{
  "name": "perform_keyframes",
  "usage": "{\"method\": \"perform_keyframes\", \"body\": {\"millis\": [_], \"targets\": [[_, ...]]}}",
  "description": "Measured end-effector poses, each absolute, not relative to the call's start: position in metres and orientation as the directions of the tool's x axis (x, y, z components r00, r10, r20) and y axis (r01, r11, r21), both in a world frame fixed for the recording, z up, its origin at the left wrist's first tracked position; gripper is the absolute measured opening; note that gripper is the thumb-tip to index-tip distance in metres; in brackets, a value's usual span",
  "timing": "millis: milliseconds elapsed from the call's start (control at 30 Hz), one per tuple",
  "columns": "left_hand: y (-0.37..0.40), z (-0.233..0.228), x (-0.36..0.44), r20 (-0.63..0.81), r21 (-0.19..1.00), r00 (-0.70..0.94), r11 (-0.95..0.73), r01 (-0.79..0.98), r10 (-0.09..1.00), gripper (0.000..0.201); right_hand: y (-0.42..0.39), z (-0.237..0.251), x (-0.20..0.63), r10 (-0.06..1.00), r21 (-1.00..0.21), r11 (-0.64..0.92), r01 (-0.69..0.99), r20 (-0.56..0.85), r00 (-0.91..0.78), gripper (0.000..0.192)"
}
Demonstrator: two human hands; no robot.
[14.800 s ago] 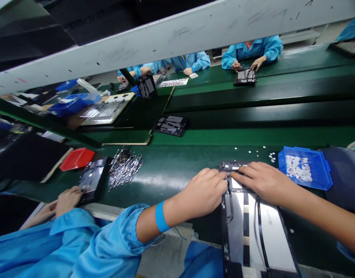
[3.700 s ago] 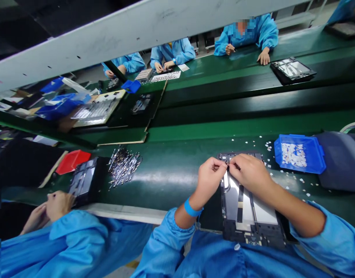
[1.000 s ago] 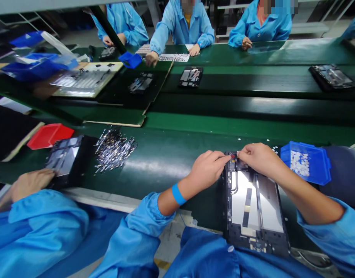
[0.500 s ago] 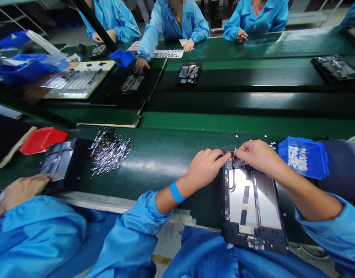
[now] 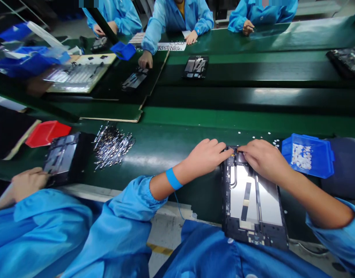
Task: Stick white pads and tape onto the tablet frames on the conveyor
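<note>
An opened tablet [image 5: 252, 193] lies in front of me with its inside facing up, showing silver plates, dark flex cables and a black frame. My left hand [image 5: 205, 158], a blue band round its wrist, is closed at the top left corner, one digit pressed onto the parts there and the other fingers curled. Beside it, my right hand [image 5: 261, 156] is pinched at the tablet's top edge. Whatever its fingertips hold is hidden or too small to name. Right of that hand stands a blue bin [image 5: 319, 154] with small white pieces [image 5: 301, 156].
Left of me lies a heap of thin metallic strips [image 5: 112, 148]. A co-worker's hand [image 5: 31, 181] touches another tablet [image 5: 61, 156] near a red bin [image 5: 47, 133]. Across the green bench [image 5: 171, 135], people in blue work; another device [image 5: 195, 67] lies there.
My right hand's fingertips have moved slightly right along the tablet's top edge. My left hand stays at the corner. The view has shifted a little.
</note>
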State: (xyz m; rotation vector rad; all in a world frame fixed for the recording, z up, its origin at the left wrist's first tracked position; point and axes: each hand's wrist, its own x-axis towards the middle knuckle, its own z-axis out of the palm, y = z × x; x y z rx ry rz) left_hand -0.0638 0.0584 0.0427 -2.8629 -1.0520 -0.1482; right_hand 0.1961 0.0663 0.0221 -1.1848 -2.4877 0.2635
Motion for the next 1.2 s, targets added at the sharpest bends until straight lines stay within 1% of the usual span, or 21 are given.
{"method": "perform_keyframes", "body": {"millis": [67, 133, 300, 400, 500, 600, 700, 800, 867, 900, 933, 967, 1000, 1033, 1067, 1100, 1133, 1167, 1200], "targets": [[0.062, 0.044, -0.065, 0.125, -0.044, 0.777, -0.779, 0.625, 0.616, 0.035, 0.061, 0.015, 0.204, 0.685, -0.202, 0.727, 0.657, 0.275, -0.674, 0.035], [0.064, 0.044, -0.067, 0.130, -0.039, 0.788, -0.791, 0.610, 0.602, 0.037, 0.058, 0.013, 0.209, 0.634, -0.120, 0.769, 0.628, 0.265, -0.726, 0.038], [0.064, 0.043, -0.067, 0.116, -0.011, 0.788, -0.793, 0.609, 0.604, 0.038, 0.056, 0.022, 0.206, 0.567, -0.021, 0.817, 0.576, 0.211, -0.797, 0.040], [0.063, 0.042, -0.067, 0.091, -0.024, 0.790, -0.792, 0.610, 0.606, 0.040, 0.058, 0.025, 0.204, 0.545, 0.032, 0.830, 0.557, 0.167, -0.822, 0.041], [0.065, 0.042, -0.069, 0.075, -0.043, 0.797, -0.797, 0.603, 0.599, 0.041, 0.060, 0.024, 0.206, 0.519, 0.049, 0.845, 0.532, 0.165, -0.839, 0.040], [0.066, 0.041, -0.071, 0.080, -0.027, 0.799, -0.800, 0.599, 0.595, 0.043, 0.060, 0.022, 0.208, 0.504, 0.042, 0.853, 0.519, 0.184, -0.844, 0.041], [0.065, 0.043, -0.070, 0.081, -0.004, 0.796, -0.798, 0.603, 0.600, 0.044, 0.060, 0.024, 0.204, 0.527, 0.036, 0.841, 0.540, 0.173, -0.832, 0.041], [0.064, 0.046, -0.066, 0.055, -0.015, 0.796, -0.796, 0.605, 0.603, 0.043, 0.063, 0.027, 0.197, 0.548, 0.009, 0.832, 0.554, 0.133, -0.826, 0.040], [0.063, 0.048, -0.065, 0.026, -0.032, 0.792, -0.791, 0.611, 0.610, 0.043, 0.061, 0.029, 0.197, 0.560, -0.070, 0.828, 0.556, 0.149, -0.815, 0.042], [0.063, 0.047, -0.066, 0.013, -0.034, 0.785, -0.784, 0.619, 0.619, 0.045, 0.057, 0.031, 0.201, 0.585, -0.139, 0.811, 0.568, 0.186, -0.790, 0.043], [0.062, 0.046, -0.067, 0.001, -0.028, 0.776, -0.776, 0.631, 0.631, 0.047, 0.051, 0.032, 0.209, 0.634, -0.225, 0.773, 0.594, 0.238, -0.736, 0.043], [0.062, 0.044, -0.068, -0.004, -0.009, 0.764, -0.764, 0.645, 0.645, 0.049, 0.041, 0.033, 0.219, 0.708, -0.325, 0.705, 0.630, 0.289, -0.644, 0.040], [0.061, 0.041, -0.070, -0.001, 0.025, 0.751, -0.751, 0.660, 0.660, 0.051, 0.027, 0.033, 0.233, 0.797, -0.434, 0.604, 0.669, 0.321, -0.512, 0.036], [0.060, 0.039, -0.072, 0.014, 0.076, 0.739, -0.738, 0.671, 0.673, 0.052, 0.011, 0.032, 0.248, 0.883, -0.546, 0.469, 0.694, 0.315, -0.349, 0.030], [0.059, 0.037, -0.074, 0.040, 0.138, 0.723, -0.720, 0.680, 0.690, 0.052, -0.008, 0.030, 0.265, 0.946, -0.654, 0.315, 0.688, 0.273, -0.173, 0.023], [0.057, 0.034, -0.075, 0.076, 0.204, 0.697, -0.696, 0.689, 0.713, 0.051, -0.027, 0.026, 0.281, 0.980, -0.750, 0.159, 0.642, 0.196, -0.014, 0.018], [0.055, 0.033, -0.076, 0.121, 0.272, 0.661, -0.665, 0.695, 0.740, 0.050, -0.047, 0.021, 0.297, 0.988, -0.831, 0.014, 0.556, 0.097, 0.120, 0.018], [0.053, 0.031, -0.078, 0.159, 0.327, 0.607, -0.622, 0.712, 0.779, 0.049, -0.065, 0.015, 0.310, 0.973, -0.892, -0.112, 0.437, -0.010, 0.229, 0.021], [0.053, 0.030, -0.079, 0.188, 0.369, 0.534, -0.564, 0.739, 0.824, 0.046, -0.081, 0.007, 0.323, 0.936, -0.935, -0.218, 0.281, -0.119, 0.330, 0.024]]}}
